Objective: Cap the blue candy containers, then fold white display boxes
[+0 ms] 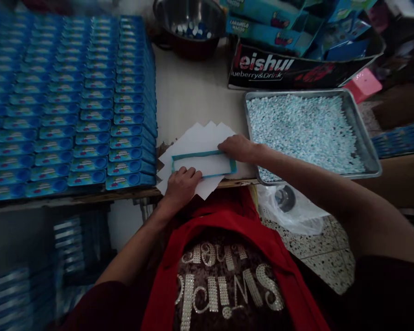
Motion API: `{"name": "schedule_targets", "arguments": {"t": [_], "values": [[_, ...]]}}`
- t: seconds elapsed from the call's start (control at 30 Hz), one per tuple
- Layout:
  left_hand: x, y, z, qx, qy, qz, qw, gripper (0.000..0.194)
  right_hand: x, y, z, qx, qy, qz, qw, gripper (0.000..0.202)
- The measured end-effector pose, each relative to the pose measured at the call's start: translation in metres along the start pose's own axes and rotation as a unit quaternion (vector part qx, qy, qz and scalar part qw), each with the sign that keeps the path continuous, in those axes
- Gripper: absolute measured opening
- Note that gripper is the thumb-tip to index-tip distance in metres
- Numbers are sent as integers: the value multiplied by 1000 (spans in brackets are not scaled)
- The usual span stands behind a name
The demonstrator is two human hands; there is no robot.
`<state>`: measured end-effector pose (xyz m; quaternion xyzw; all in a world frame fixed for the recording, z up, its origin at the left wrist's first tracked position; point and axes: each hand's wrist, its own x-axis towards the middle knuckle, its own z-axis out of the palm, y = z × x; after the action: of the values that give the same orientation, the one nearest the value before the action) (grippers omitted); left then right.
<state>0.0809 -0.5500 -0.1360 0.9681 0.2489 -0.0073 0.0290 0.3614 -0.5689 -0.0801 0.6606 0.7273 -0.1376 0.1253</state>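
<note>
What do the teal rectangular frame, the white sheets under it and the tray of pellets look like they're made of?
The teal rectangular frame looks like thin moulded plastic: even colour, slim rim; cardboard is possible. The fanned white sheets look like matte paper, with crisp pointed corners. The grey rectangular tray looks like brushed metal, with a dull sheen and rolled rim. Both hands, left and right, rest on the frame.

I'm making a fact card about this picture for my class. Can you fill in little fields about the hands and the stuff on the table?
left hand: left hand rests flat on the near edge of the teal frame
right hand: right hand touches the frame's far right corner
under the frame: fanned white sheets
left of the hands: rows of blue boxes, packed close together
right of the hands: metal tray full of small pale blue pellets
far side: metal bowl, dark printed carton
surface: pale table
</note>
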Motion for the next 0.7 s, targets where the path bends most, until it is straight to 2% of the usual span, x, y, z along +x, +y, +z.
{"name": "schedule_targets", "arguments": {"t": [0.07,0.17,0.2,0.3,0.37,0.43,0.5,0.53,0.6,0.7], "values": [[3,3,-6,4,-21,-7,1000,29,-12,15,-14,70,31,26,997,35],[10,17,-23,11,-64,-34,997,27,-40,37,-25,122,173,119,970,39],[13,23,-31,9,-81,-43,996,28,-50,43,-24,128,191,143,963,38],[22,35,-59,-11,-115,-53,992,33,-75,52,-13,145,144,135,969,31],[24,31,-74,-23,-78,-73,994,44,-84,49,-3,131,154,131,970,29],[22,17,-82,-19,-7,-124,992,53,-88,39,6,108,217,148,959,30],[18,1,-81,-10,44,-166,985,46,-86,23,12,104,251,177,946,32],[16,-6,-78,-9,57,-174,983,39,-82,15,15,108,242,191,945,33],[15,-14,-69,-14,78,-162,983,28,-69,2,18,116,186,213,952,37],[26,-13,-53,-20,129,-122,984,31,-42,-4,18,122,76,201,969,39]]}}
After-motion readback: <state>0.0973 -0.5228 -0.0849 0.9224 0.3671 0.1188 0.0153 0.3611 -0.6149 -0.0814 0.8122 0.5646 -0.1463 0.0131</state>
